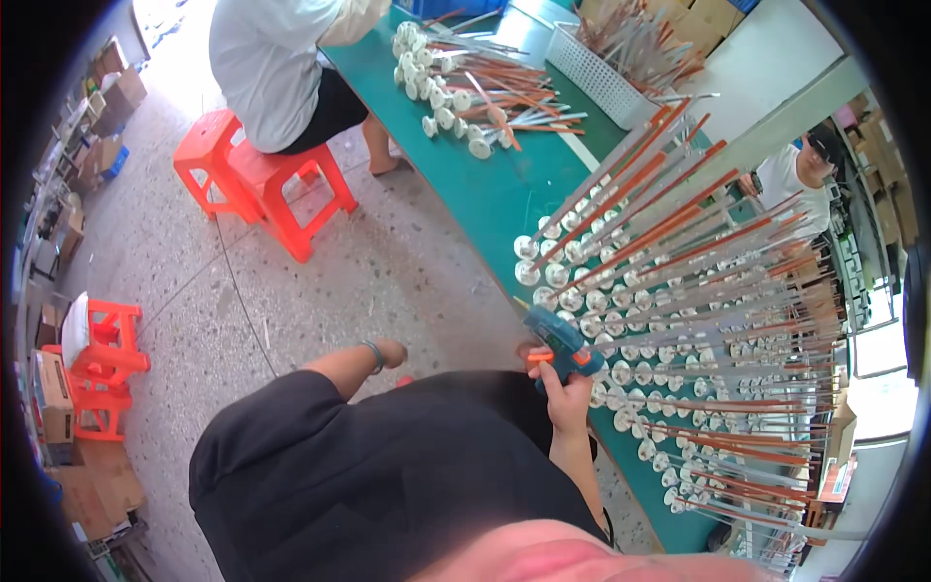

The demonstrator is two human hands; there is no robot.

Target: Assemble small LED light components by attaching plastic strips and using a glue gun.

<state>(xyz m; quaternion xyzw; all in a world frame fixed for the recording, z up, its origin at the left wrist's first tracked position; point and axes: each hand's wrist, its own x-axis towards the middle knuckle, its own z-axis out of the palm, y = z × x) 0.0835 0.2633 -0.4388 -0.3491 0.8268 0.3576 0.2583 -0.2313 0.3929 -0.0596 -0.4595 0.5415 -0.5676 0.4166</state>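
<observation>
My right hand (pixel 567 393) is clamped around the grip of a blue glue gun (pixel 561 341) with an orange trigger, held at the near edge of the green tabletop (pixel 495 199), nozzle toward the closest white discs. My left hand is out of view, so I cannot tell its state. A dense bank of rods with white disc ends (pixel 679 320), grey with orange sections, lies fanned out along the near half of the tabletop, disc ends lined up at its near edge. I judge the work well advanced in volume, but I cannot tell from here which discs already carry glue. At the far end, a smaller loose pile of rods (pixel 475 82) lies in front of a seated person (pixel 281 68) on an orange stool (pixel 257 179). A white perforated basket (pixel 601 78) at the far edge holds more rods, stacked lengthwise and filling it above the rim.
</observation>
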